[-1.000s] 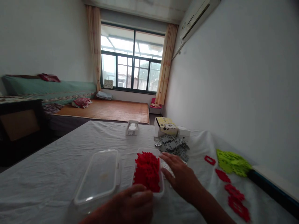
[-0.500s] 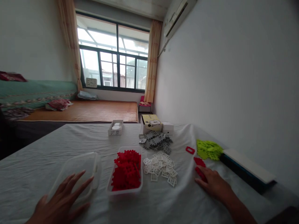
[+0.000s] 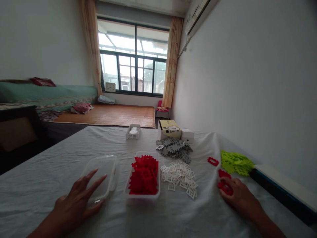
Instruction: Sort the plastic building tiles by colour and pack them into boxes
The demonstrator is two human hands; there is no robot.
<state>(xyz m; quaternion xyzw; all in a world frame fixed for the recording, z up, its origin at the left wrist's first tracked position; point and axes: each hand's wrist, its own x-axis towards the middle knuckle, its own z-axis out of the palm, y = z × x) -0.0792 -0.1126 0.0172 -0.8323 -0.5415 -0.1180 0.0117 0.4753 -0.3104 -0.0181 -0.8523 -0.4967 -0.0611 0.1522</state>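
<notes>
Left hand (image 3: 76, 198): I have it palm down, fingers fanned forward, thumb apart. Right hand (image 3: 236, 193): I keep fingers bent, thumb curled in. My left forearm (image 3: 46, 226) and right forearm (image 3: 264, 219) angle inward.

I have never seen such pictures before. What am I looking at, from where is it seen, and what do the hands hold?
There is no machine here: these are a person's bare hands, seen by a camera worn on the head, looking forward and down. On the white cloth stands a clear container of red pieces. To its right lie white pieces, grey pieces and green pieces. The left hand, fingers spread, is over a clear lid; contact is hard to judge. The right hand has its fingers at a loose red piece, but whether it grips it is unclear.
</notes>
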